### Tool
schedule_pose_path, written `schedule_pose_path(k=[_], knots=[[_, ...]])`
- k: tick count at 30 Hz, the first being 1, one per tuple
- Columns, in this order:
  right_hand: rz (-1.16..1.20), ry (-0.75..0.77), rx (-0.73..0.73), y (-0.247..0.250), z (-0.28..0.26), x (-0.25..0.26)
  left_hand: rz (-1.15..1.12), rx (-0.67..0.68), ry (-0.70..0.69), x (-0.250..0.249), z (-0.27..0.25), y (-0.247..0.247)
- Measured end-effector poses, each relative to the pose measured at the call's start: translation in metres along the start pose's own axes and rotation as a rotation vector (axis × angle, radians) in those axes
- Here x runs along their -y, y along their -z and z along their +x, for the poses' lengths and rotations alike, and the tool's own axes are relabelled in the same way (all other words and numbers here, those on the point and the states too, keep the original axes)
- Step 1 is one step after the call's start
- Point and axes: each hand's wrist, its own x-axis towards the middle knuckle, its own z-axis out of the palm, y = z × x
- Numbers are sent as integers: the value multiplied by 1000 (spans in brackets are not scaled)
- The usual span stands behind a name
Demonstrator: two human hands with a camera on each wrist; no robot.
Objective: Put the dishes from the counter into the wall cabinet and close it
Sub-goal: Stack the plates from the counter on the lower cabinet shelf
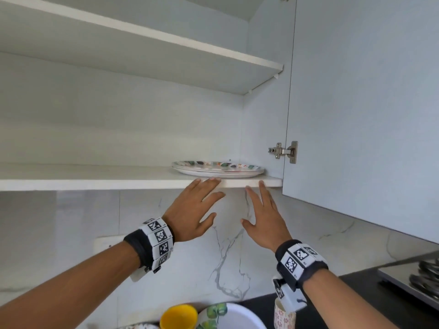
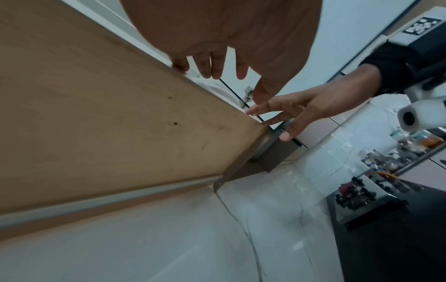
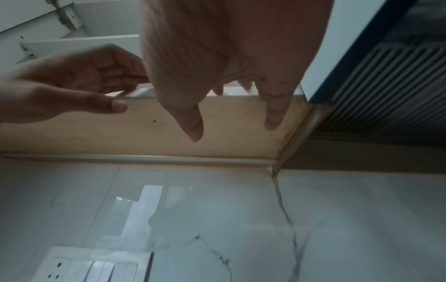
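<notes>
fingers (image 1: 209, 184) of both hands are spread and hold nothing, just below the shelf (image 1: 95, 182) edge. plates (image 1: 217, 167) sit stacked on it; bowl (image 1: 235, 317) and cup (image 1: 178, 315) wait on the desk. likely stiff, breakable, smooth: take by the rim.

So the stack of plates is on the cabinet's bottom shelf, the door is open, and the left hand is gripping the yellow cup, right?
Not the cup. In the head view the left hand holds nothing, fingers straight at the shelf edge; the yellow cup stands below on the counter. The plates and open door are right.
</notes>
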Motion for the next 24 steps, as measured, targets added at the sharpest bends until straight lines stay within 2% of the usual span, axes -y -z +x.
schedule_pose_path(k=[3, 8, 12, 15, 18, 24], knots=[[-35, -22, 151, -24, -36, -8, -85, 75, 32, -16, -37, -26], [-48, -109, 428, -89, -111, -30, -226, 341, 191, -45, -136, -79], [-78, -159, 658, -145, -173, -44, -331, 672, 464, -67, -226, -108], [-106, -178, 802, -180, -208, -50, -311, 901, 576, -82, -284, -124], [-88, -211, 878, -209, -227, -55, -308, 1086, 660, -92, -324, -132], [-30, -240, 878, -262, -241, -63, -358, 1275, 732, -100, -365, -148]])
